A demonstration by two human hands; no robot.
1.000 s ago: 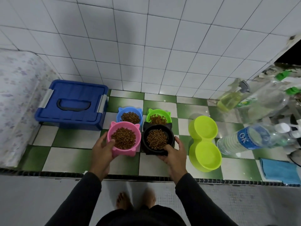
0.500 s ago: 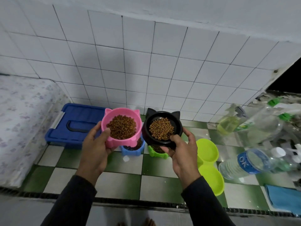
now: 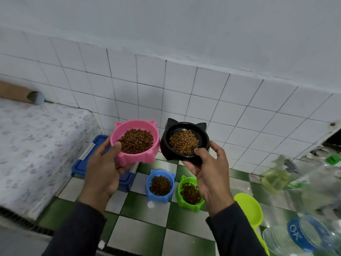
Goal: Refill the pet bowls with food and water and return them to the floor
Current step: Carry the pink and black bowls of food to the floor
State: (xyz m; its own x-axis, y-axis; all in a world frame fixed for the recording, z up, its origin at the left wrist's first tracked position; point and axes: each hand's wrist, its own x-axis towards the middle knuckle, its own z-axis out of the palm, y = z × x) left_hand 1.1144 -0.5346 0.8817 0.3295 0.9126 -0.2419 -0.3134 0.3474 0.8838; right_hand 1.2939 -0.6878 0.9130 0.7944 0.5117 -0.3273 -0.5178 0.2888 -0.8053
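Observation:
My left hand (image 3: 102,170) grips a pink cat-eared bowl (image 3: 145,157) full of brown kibble, held in the air. Beside it my right hand (image 3: 210,174) holds a black cat-eared bowl (image 3: 166,143) of kibble at the same height. Below them, on the green-and-white checked surface (image 3: 144,231), stand a blue cat-eared bowl (image 3: 169,195) and a green cat-eared bowl (image 3: 191,206), both filled with kibble. A lime double bowl (image 3: 249,207) lies to the right, empty as far as I can see.
A blue lidded box (image 3: 84,167) sits behind my left hand. A flower-patterned covered block (image 3: 36,145) fills the left. At right are a large clear water bottle (image 3: 302,235), a spray bottle of yellow liquid (image 3: 276,178) and more bottles. A white tiled wall (image 3: 184,93) stands behind.
Both hands have lifted the pink and black bowls off the checked surface and raised them. My view has tilted up toward the wall.

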